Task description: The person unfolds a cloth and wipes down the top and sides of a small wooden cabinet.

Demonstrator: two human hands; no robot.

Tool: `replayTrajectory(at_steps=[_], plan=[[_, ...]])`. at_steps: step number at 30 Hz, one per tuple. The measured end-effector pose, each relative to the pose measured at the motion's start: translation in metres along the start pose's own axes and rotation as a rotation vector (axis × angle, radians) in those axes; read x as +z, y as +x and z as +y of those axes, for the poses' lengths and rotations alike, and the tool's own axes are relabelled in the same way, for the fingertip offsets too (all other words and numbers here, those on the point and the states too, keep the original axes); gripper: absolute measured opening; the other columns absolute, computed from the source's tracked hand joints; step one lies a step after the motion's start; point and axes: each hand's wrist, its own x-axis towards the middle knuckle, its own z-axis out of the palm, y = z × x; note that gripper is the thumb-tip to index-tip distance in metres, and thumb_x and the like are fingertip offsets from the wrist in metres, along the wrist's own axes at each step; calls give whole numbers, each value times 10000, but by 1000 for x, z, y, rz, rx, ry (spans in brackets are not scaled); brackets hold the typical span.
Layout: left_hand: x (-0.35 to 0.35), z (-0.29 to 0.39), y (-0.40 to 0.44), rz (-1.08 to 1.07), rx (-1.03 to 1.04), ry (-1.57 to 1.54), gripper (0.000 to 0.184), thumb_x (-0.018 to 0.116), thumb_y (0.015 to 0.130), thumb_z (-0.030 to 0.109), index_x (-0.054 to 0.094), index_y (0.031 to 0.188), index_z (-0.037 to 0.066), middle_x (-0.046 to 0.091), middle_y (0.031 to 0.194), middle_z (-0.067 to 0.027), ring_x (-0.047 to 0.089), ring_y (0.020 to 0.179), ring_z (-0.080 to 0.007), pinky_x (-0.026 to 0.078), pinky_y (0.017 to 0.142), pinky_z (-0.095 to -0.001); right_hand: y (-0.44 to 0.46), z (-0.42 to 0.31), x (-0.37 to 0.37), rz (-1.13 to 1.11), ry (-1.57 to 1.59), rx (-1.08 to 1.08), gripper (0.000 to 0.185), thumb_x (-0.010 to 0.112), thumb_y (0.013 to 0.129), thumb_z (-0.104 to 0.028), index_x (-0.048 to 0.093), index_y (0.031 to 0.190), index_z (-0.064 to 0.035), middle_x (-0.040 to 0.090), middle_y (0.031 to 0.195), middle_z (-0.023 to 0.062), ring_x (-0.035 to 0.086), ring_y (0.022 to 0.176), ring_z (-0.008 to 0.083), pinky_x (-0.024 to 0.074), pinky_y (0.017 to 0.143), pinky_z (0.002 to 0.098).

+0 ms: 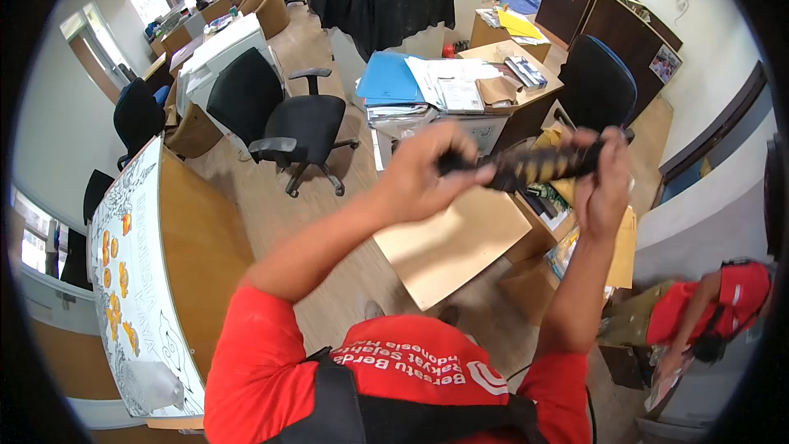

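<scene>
Raised in front of me, a dark elongated object (538, 168) with yellowish patches stretches between my two hands; it is blurred and I cannot name it. My left hand (431, 171) is closed on its left end. My right hand (604, 181) grips its right end, with the fingers upright around it. Below the object lies a pale wooden board or tabletop (452, 242). Just behind my hands, a desk (551, 86) bears a blue folder (389, 78), papers (456, 82) and a small box (526, 72).
A black office chair (304, 119) stands at left centre, another (598, 78) at the right. A printed white panel (136, 279) is at the far left. A person in red (699, 304) bends over at the lower right. Cardboard boxes (530, 288) stand beside the board.
</scene>
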Motion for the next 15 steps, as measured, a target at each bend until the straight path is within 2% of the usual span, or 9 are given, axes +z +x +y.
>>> replayTrajectory(at_steps=[2,4,5,6,7,8,11,13,15], plan=[[12,-9,-57,-48,-205,-128,237,814,842,118,586,861,57,579,846,-27,537,794,-123,442,704,-288,-48,25,-11,-53,94,177,278,512,1055,-306,472,1153,-49,700,993,200,691,1006,348,504,991,484],[30,-26,-128,-148,-490,-232,235,801,867,162,602,940,59,594,893,-13,544,845,-108,458,768,-277,-99,53,-28,-94,28,418,337,558,1027,-359,483,1086,-35,701,934,199,711,903,351,548,885,500],[41,-41,-168,-219,-653,-257,292,794,876,185,628,1080,61,610,943,-22,540,877,-104,461,783,-274,-131,72,-41,-58,14,536,366,563,1021,-398,494,1055,-40,697,897,174,712,885,344,564,835,495],[46,-52,-205,-314,-790,-285,434,793,877,209,614,1248,74,621,987,-43,538,913,-112,468,826,-287,-163,95,-51,42,144,700,324,571,1025,-363,515,1054,-45,694,874,152,713,860,325,564,845,481],[55,-65,-244,-384,-853,-209,500,787,879,221,605,1326,93,654,1003,-70,584,943,-147,488,871,-326,-192,113,-59,21,136,783,222,557,1040,-272,534,1080,-54,695,876,139,711,851,304,565,847,469],[62,-72,-269,-392,-887,-255,412,781,884,236,662,1243,72,687,1020,-96,627,966,-170,505,880,-349,-214,126,-65,63,130,895,162,540,1048,-203,545,1115,-56,695,875,137,710,845,290,568,838,449],[67,-91,-308,-437,-874,-242,304,758,899,231,712,1137,48,711,1001,-125,659,947,-185,521,855,-355,-242,161,-72,171,58,1022,160,521,1056,-199,552,1108,-51,697,882,139,708,830,277,573,825,431],[68,-105,-305,-408,-873,-220,250,732,916,223,725,1077,32,714,975,-139,672,913,-206,525,843,-349,-225,184,-67,201,14,1025,159,524,1054,-202,561,1100,-54,674,843,113,681,814,264,556,821,416],[67,-126,-278,-380,-1056,-294,234,719,919,217,726,1059,30,714,935,-155,685,893,-243,529,833,-361,-195,214,-71,245,-116,947,180,536,1051,-197,568,1132,-39,673,846,101,675,794,246,550,816,380]])
